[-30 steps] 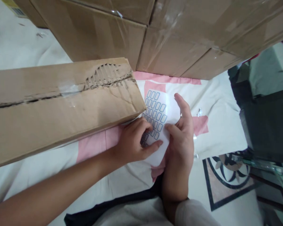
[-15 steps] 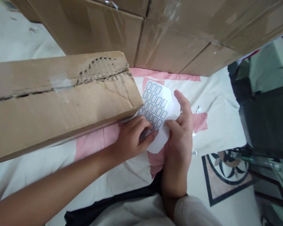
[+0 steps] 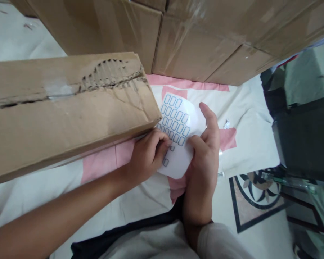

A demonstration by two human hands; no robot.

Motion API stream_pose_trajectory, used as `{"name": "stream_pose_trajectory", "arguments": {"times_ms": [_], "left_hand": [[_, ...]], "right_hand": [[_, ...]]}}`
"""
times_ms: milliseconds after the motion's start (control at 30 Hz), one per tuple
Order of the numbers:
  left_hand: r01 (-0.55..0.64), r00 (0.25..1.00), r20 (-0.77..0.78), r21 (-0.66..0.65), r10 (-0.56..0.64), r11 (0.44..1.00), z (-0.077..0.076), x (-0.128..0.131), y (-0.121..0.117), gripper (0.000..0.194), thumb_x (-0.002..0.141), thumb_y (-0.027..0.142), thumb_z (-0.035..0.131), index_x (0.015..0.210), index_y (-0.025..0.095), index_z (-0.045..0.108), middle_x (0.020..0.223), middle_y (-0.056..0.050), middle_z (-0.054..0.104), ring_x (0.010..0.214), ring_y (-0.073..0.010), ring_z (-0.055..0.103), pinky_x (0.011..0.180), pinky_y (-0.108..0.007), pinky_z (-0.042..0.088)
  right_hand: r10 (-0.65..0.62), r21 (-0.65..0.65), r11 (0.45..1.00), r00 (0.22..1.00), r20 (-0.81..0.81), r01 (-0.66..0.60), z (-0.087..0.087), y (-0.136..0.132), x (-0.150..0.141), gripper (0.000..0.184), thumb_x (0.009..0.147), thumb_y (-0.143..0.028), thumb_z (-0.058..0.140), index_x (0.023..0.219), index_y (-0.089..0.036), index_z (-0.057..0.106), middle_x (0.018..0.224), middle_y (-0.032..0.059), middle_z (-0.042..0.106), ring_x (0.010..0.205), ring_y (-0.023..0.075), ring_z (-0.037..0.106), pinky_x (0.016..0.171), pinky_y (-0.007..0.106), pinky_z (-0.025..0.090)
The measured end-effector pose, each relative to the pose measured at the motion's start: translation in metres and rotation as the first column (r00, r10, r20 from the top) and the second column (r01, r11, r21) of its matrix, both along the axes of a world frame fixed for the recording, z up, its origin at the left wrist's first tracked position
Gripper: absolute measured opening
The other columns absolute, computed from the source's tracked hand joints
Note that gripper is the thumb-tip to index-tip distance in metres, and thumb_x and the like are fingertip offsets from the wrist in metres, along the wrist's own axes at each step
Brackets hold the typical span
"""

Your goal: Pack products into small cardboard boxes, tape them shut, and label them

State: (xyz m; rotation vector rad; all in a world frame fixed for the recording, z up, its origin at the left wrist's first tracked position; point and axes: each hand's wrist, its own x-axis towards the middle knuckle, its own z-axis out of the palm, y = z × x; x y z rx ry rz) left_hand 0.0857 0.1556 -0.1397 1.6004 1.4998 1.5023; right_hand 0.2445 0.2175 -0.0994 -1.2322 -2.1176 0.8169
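A white sheet of blue-outlined sticker labels (image 3: 175,126) lies tilted beside the corner of a long cardboard box, with bare white backing in its lower part. My right hand (image 3: 206,147) grips the sheet's right side, thumb on top and the index finger stretched past the edge. At the lower left of the sheet, my left hand (image 3: 148,154) has its thumb and index finger pinched together. Whatever is between those fingertips is hidden. A few labels show just below and beside them.
The long cardboard box (image 3: 70,118) with a torn, taped seam fills the left. Large taped cartons (image 3: 194,46) stand along the back. Underneath is a white and pink cloth (image 3: 248,144) with a small crumpled scrap (image 3: 226,124). Patterned floor (image 3: 240,212) shows at the lower right.
My left hand has drawn back to the left with its fingertips together, uncovering bare backing and a few labels. My right hand keeps its hold. The view has shifted slightly.
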Motion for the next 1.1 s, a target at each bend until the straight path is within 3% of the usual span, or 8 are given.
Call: {"name": "stream_pose_trajectory", "arguments": {"times_ms": [133,267,367,533,633,767,967,1100], "left_hand": [[-0.016,0.998,0.068,-0.002,0.016,1.0,-0.003,0.0,0.0,0.012,0.104,0.022,0.05,0.092,0.022,0.053,0.081,0.003,0.059,0.075,-0.0108,0.057,0.07,-0.024,0.046],[0.004,0.996,0.084,0.012,-0.005,1.0,-0.003,-0.002,0.0,0.014,0.105,0.021,0.048,0.092,0.021,0.053,0.082,0.002,0.056,0.076,-0.0104,0.055,0.073,-0.024,0.045],[0.006,0.994,0.108,-0.024,-0.003,1.0,-0.002,-0.002,-0.001,0.017,0.106,0.022,0.047,0.09,0.021,0.052,0.078,0.003,0.053,0.072,-0.0101,0.051,0.069,-0.024,0.043],[0.006,0.994,0.112,-0.02,-0.004,1.0,0.0,-0.002,-0.002,0.015,0.106,0.023,0.047,0.092,0.021,0.053,0.079,0.004,0.056,0.072,-0.0095,0.053,0.069,-0.024,0.043],[0.017,0.993,0.116,-0.038,-0.012,0.999,0.0,-0.002,-0.003,0.014,0.106,0.023,0.047,0.093,0.021,0.054,0.082,0.003,0.058,0.075,-0.0094,0.054,0.071,-0.023,0.044],[0.02,0.992,0.122,-0.043,-0.014,0.999,-0.003,-0.003,-0.004,0.014,0.106,0.024,0.048,0.094,0.022,0.055,0.083,0.003,0.059,0.076,-0.0103,0.055,0.071,-0.024,0.045],[-0.006,0.992,0.128,0.028,0.003,1.0,-0.007,-0.001,-0.002,0.01,0.104,0.028,0.05,0.099,0.022,0.056,0.084,0.001,0.059,0.076,-0.0121,0.057,0.069,-0.025,0.047],[0.214,0.965,-0.209,0.285,-0.157,0.934,0.025,-0.002,-0.011,0.007,0.099,0.026,0.053,0.093,0.023,0.055,0.076,0.002,0.06,0.068,-0.0132,0.056,0.064,-0.029,0.047]], "right_hand": [[-0.186,0.15,0.97,0.982,-0.045,0.191,-0.01,0.007,-0.005,0.079,0.094,-0.025,0.047,0.165,-0.036,0.014,0.128,0.0096,0.059,0.093,0.0213,0.067,0.068,0.034,0.058],[-0.35,0.42,0.847,0.937,-0.023,0.326,-0.004,0.013,-0.005,0.095,0.091,-0.025,0.052,0.165,-0.04,-0.004,0.152,0.0134,0.034,0.129,0.0313,0.055,0.083,0.045,0.058],[-0.354,0.504,0.805,0.935,-0.013,0.312,0.01,0.011,-0.006,0.086,0.089,-0.032,0.057,0.164,-0.039,0.015,0.156,0.0116,0.031,0.144,0.0369,0.04,0.094,0.054,0.054],[0.122,0.201,0.975,0.984,-0.13,-0.095,0.018,0.006,-0.013,0.034,0.085,-0.023,0.058,0.118,-0.026,0.065,0.114,0.008,0.066,0.113,0.0292,0.063,0.094,0.049,0.053],[0.215,0.041,0.977,0.945,-0.247,-0.211,0.018,0.007,-0.016,0.023,0.08,-0.015,0.059,0.1,-0.024,0.066,0.095,0.0029,0.068,0.092,0.0217,0.065,0.087,0.04,0.054],[0.29,-0.064,0.949,0.933,-0.214,-0.309,0.021,0.011,-0.017,0.026,0.076,-0.011,0.06,0.098,-0.023,0.066,0.094,0.0009,0.07,0.09,0.019,0.065,0.086,0.035,0.053],[0.255,-0.039,0.961,0.93,-0.264,-0.275,0.021,0.012,-0.018,0.014,0.089,-0.01,0.056,0.088,-0.021,0.064,0.085,-0.0001,0.067,0.083,0.0148,0.062,0.077,0.03,0.05],[0.009,0.016,1.0,0.952,-0.305,-0.005,0.013,0.014,-0.018,0.011,0.095,-0.015,0.058,0.09,-0.021,0.065,0.086,0.0003,0.067,0.077,0.0133,0.059,0.072,0.028,0.047]]}}
